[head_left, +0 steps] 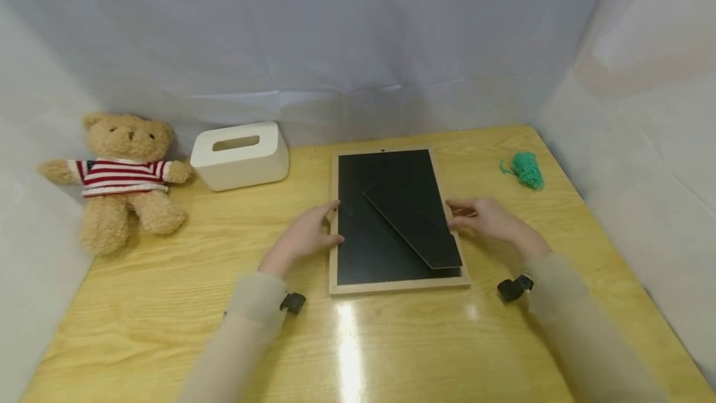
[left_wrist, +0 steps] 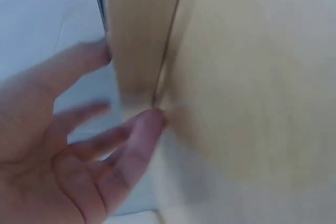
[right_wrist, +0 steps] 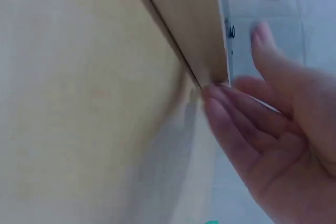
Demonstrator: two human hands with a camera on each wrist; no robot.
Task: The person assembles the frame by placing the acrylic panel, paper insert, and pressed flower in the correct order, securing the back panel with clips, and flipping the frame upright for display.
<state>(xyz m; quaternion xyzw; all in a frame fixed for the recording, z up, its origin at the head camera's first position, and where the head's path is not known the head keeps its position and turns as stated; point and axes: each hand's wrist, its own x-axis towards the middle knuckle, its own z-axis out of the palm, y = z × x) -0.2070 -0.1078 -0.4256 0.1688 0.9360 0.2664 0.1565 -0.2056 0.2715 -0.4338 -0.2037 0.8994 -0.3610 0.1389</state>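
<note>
A picture frame point(head_left: 358, 247) with a light wooden border and black backing lies back-up on the table, its black easel stand point(head_left: 414, 229) slanting across it. On its left side, my left hand point(head_left: 307, 229) grips the border, thumb over the upper edge and fingers point(left_wrist: 144, 135) at the lower edge. My right hand point(head_left: 486, 219) is at the opposite side. Its fingertips point(right_wrist: 215, 103) touch the lower edge there, while the thumb point(right_wrist: 265, 38) stands apart from the wood in the right wrist view.
A teddy bear point(head_left: 125, 176) in a striped sweater sits at the far left, beside a white tissue box point(head_left: 246, 163). Green yarn point(head_left: 527, 170) lies at the back right of the wooden table point(head_left: 168, 316). Pale sheets point(head_left: 358, 36) hang behind and at both sides.
</note>
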